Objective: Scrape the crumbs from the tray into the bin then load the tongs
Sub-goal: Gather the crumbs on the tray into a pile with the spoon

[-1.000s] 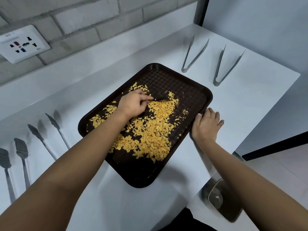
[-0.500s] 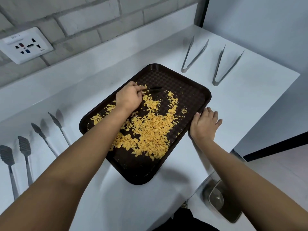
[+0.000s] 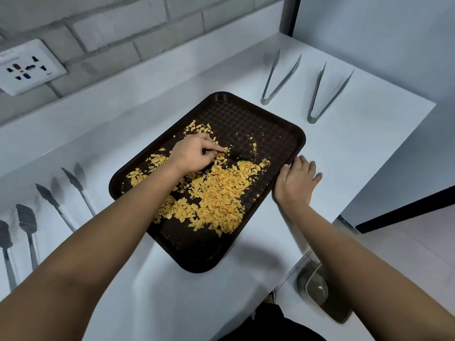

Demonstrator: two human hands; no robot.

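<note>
The white counter [image 3: 344,153] abuts a painted brick wall [image 3: 118,28] carrying a socket plate [image 3: 27,66]. The dark tray [image 3: 278,129] lies diagonally on the counter, with yellow crumbs [image 3: 216,193] heaped at its centre. The left hand [image 3: 194,153] pinches a thin dark scraper [image 3: 236,157] over the crumbs. The right hand [image 3: 296,179] rests flat, fingers straight, against the tray's right edge. Two tongs [image 3: 325,97] lie beyond the tray; further tongs [image 3: 27,227] lie at left. The metal bin [image 3: 320,291] stands below the counter edge.
</note>
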